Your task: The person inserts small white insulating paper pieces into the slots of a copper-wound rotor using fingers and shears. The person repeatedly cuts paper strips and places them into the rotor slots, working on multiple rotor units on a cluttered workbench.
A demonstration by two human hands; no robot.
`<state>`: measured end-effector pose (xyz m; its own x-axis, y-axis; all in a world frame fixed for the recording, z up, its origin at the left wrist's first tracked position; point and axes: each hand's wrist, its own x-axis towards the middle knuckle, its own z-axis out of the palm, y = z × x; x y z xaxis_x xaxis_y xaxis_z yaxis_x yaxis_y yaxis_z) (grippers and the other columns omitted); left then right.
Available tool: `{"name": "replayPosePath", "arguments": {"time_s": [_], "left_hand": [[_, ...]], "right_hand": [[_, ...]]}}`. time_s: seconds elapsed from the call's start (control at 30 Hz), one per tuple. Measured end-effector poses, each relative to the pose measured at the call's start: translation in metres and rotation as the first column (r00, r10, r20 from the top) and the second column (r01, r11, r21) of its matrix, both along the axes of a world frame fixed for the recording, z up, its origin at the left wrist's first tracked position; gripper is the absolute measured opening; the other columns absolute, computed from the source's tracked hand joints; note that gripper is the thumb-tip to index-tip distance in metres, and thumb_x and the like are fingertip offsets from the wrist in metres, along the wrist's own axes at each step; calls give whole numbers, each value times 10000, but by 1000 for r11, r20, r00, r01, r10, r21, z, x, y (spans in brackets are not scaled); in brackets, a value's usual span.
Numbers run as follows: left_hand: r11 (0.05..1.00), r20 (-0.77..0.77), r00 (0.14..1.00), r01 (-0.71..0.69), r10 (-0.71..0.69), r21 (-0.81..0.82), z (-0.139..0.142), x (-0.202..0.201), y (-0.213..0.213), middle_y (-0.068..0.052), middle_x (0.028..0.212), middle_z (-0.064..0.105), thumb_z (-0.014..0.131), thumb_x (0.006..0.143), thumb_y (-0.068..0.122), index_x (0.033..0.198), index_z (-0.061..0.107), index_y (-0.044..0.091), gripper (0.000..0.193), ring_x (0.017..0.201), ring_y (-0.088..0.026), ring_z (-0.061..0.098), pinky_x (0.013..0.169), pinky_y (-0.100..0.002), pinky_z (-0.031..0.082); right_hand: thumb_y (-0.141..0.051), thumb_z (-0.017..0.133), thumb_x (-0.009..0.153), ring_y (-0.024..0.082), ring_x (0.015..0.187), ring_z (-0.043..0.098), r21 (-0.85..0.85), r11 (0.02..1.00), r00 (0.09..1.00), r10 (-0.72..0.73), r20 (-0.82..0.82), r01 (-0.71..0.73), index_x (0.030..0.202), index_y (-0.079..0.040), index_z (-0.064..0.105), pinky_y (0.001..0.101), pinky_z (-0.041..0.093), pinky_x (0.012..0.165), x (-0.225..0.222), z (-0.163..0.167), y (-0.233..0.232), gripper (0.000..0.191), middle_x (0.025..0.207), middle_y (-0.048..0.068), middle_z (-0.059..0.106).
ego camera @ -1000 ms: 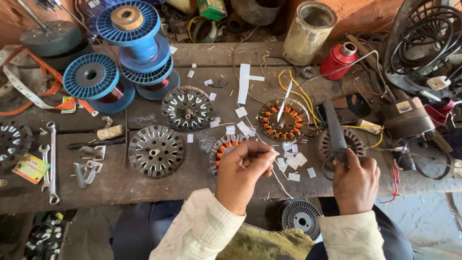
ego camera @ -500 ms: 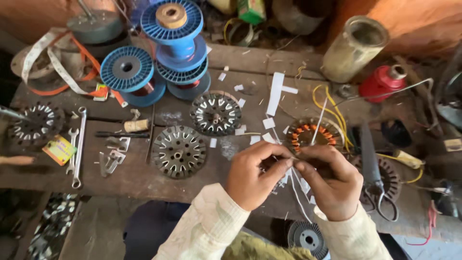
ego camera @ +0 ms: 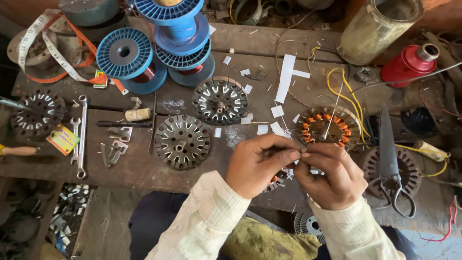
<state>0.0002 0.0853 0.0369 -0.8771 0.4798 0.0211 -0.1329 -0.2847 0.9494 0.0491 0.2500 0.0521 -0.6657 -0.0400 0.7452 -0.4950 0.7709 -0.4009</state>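
My left hand [ego camera: 260, 166] and my right hand [ego camera: 332, 178] meet fingertip to fingertip over the front of the wooden workbench [ego camera: 144, 168]. Both pinch one small thin piece [ego camera: 303, 152], too small to identify. A stator with orange windings [ego camera: 275, 181] lies just beneath my hands, mostly hidden. A second wound stator [ego camera: 315, 126] with copper coils and yellow leads sits just beyond my right hand. Two bare metal stator cores [ego camera: 182, 141] [ego camera: 220, 100] lie to the left of my left hand.
Large scissors [ego camera: 389, 154] lie on another core at the right. Blue wire spools [ego camera: 124, 54] stand at the back left, a metal can [ego camera: 378, 26] and red bottle [ego camera: 409, 62] at the back right. White paper strips [ego camera: 287, 72], a wrench [ego camera: 82, 137] and small tools are scattered about.
My right hand has left the scissors and come over to my left hand, and both now pinch the small piece. The view has moved closer and shifted left.
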Motion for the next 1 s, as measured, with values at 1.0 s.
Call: {"name": "replayPosePath", "arguments": {"time_s": [1.0], "left_hand": [[983, 108, 984, 130, -144, 129, 7, 11, 18, -68, 1032, 770, 761, 962, 166, 1141, 756, -10, 251, 872, -112, 695, 739, -277, 568]], "right_hand": [[121, 724, 929, 173, 968, 674, -817, 520, 876, 480, 37, -250, 1028, 23, 646, 286, 569, 876, 23, -21, 29, 160, 1107, 127, 644]]}}
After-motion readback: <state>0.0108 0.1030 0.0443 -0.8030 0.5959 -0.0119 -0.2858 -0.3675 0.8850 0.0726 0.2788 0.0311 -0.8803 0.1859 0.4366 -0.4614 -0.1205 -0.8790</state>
